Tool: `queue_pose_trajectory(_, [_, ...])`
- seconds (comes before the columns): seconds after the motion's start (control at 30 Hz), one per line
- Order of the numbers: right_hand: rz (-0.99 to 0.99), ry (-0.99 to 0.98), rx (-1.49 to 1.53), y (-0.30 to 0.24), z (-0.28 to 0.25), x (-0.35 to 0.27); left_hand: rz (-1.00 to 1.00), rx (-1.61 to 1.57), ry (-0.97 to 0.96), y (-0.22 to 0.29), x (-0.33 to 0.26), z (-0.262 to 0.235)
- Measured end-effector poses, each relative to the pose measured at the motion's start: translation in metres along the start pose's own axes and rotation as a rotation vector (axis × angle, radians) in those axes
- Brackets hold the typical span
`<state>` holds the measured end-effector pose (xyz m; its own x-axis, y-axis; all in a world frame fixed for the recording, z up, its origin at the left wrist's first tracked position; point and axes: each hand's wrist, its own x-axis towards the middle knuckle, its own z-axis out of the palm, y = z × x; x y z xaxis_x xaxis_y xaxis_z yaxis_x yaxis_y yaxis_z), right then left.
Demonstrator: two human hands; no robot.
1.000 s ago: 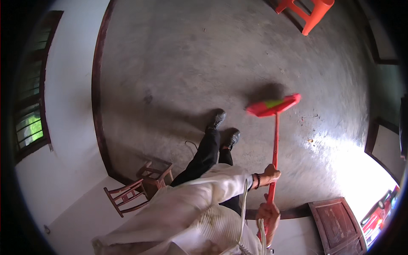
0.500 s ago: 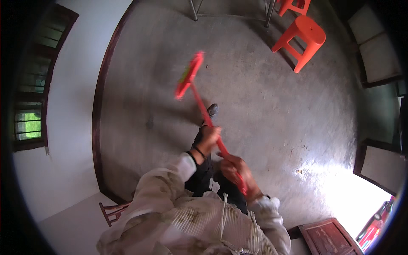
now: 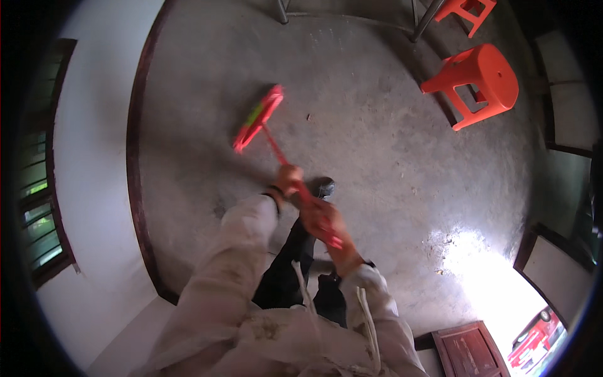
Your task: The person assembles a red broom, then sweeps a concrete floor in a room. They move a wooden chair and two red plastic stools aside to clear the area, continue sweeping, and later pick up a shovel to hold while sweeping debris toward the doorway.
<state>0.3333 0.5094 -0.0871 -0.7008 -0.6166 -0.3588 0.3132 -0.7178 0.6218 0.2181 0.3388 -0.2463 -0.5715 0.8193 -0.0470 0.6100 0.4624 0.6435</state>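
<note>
Both my hands are wrapped around the red handle of a broom (image 3: 258,119). Its wide red head, with a yellow-green strip along one side, is out ahead on the left, at the grey floor. My left hand (image 3: 289,178) grips the handle farther forward, closer to the head. Nearer my body, my right hand (image 3: 323,221) holds the handle close to its end, which sticks out past the fingers. Motion slightly blurs the broom and both hands. A dark shoe (image 3: 326,187) of mine shows just right of the handle.
An orange plastic stool (image 3: 480,85) stands at the far right, with another stool (image 3: 468,12) behind it. Metal legs (image 3: 427,22) rise at the far edge. A white wall (image 3: 94,163) with dark skirting runs along the left. A brown wooden door (image 3: 471,352) stands by the bright doorway, lower right.
The broom and both hands have swung to the left, and my arms reach farther forward. The view has shifted, and my shoe now shows to the right of the handle.
</note>
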Motion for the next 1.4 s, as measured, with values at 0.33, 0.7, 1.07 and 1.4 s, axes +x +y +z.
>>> queue_pose_trajectory(0.33, [-0.919, 0.422, 0.252, 0.108, 0.055, -0.232, -0.804, -0.795, -0.624, 0.359, 0.077, 0.122])
queue_pose_trajectory(0.7, [-0.69, 0.44, 0.042, 0.156, 0.047, -0.262, -0.825, -0.882, -0.027, 0.36, 0.029, 0.051])
queue_pose_trajectory(1.07, [-0.521, 0.059, 0.241, 0.082, -0.074, -0.338, -0.917, -0.652, -0.338, 0.366, 0.003, 0.191])
queue_pose_trajectory(1.4, [-1.075, 0.601, 0.001, 0.162, -0.055, -0.425, -0.96, -1.016, -0.92, 0.567, 0.011, 0.23])
